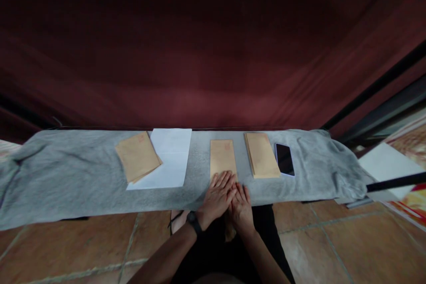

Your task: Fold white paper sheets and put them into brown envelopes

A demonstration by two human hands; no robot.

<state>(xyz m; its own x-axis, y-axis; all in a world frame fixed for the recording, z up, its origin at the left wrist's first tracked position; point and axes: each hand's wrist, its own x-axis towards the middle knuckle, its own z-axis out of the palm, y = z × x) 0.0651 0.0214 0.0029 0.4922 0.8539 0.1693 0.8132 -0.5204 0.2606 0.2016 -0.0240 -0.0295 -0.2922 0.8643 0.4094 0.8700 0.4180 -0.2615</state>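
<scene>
A brown paper envelope [222, 154] with a faint red mark in its upper right lies upright in front of me on the grey cloth. Across its lower end my left hand [218, 193] lies flat, fingers stretched forward, a dark watch on the wrist. Beside it, my right hand [241, 206] rests at the envelope's lower right corner, its fingers extended and partly tucked against the left hand. The two hands touch each other. They hide the near end of the envelope. Neither hand grips anything that shows.
Several brown envelopes [138, 155] lie on white paper sheets [171, 155] at left. Another envelope stack [262, 155] sits at right, beside a phone [285, 159]. Grey cloth [313, 168] covers the narrow table. A dark red curtain [213, 75] hangs behind; a black bar [396, 183] crosses at right.
</scene>
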